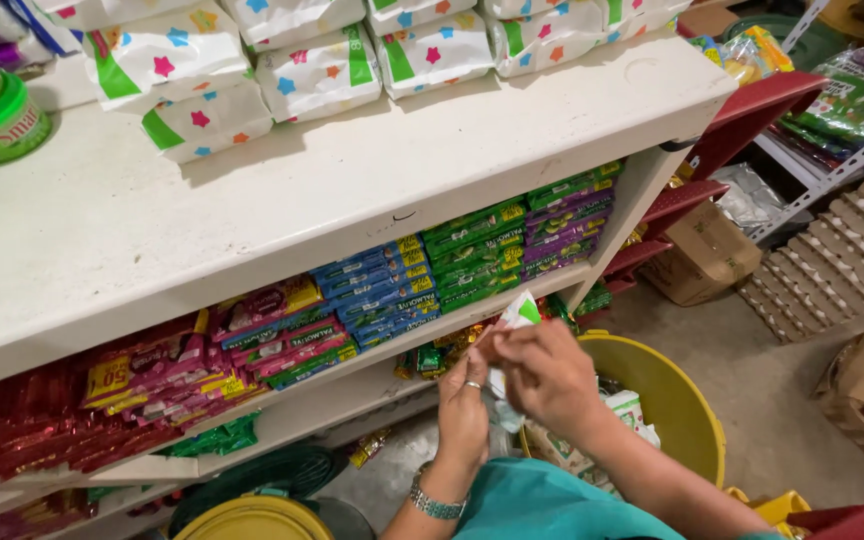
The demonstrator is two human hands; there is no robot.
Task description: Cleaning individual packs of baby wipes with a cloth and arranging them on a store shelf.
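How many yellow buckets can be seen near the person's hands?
2. One yellow bucket stands on the floor right of the hands, with packets inside. A second yellow bucket shows at the bottom edge, lower left. Others may be hidden out of frame.

Small shop, white shelves [252, 190] of stacked packets [382, 290] (many colours), egg trays [832, 265]
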